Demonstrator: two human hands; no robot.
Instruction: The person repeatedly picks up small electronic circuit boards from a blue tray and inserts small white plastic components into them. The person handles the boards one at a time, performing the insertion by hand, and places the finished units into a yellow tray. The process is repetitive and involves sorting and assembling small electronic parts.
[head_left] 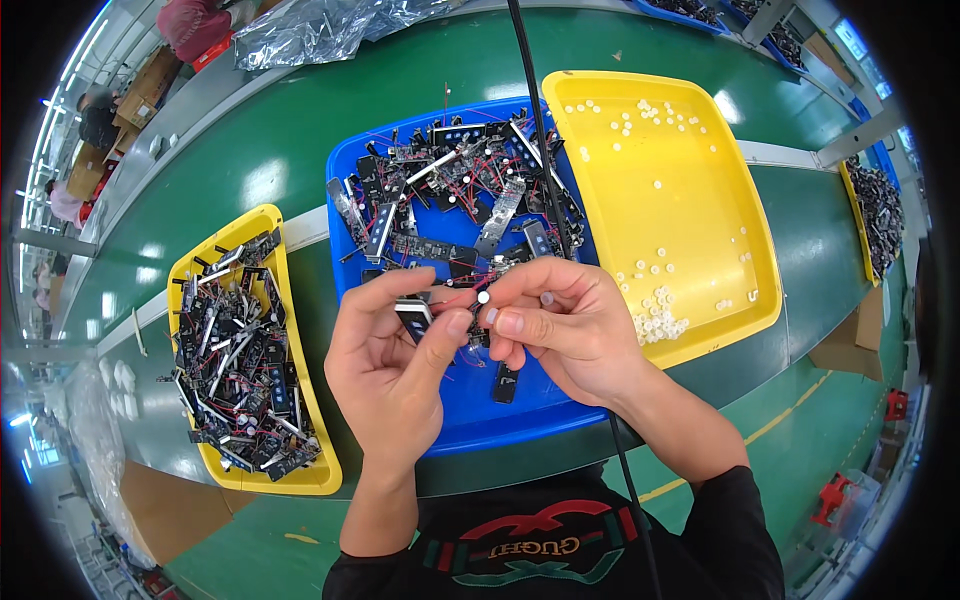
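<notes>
Over the blue tray [470, 435], my left hand [385, 370] holds a small circuit board [413, 318] with a dark, white-edged face between thumb and fingers. Red wires run from it to a small round white piece [484, 297] between my two hands. My right hand [575, 330] is closed in a pinch at that spot, with a small whitish ring [491, 315] at its thumb and fingertip. Another translucent ring [547, 298] shows by the right fingers. Beneath the hands lie many similar circuit boards [500, 215] with red wires, partly hidden by my fingers.
A yellow tray [700, 220] with scattered small white rings [655, 322] overlaps the blue tray's right side. On the left, another yellow tray [325, 455] is heaped with wired boards [235, 360]. A black cable [535, 110] hangs across the blue tray. Clear plastic sheeting [330, 30] lies at the back.
</notes>
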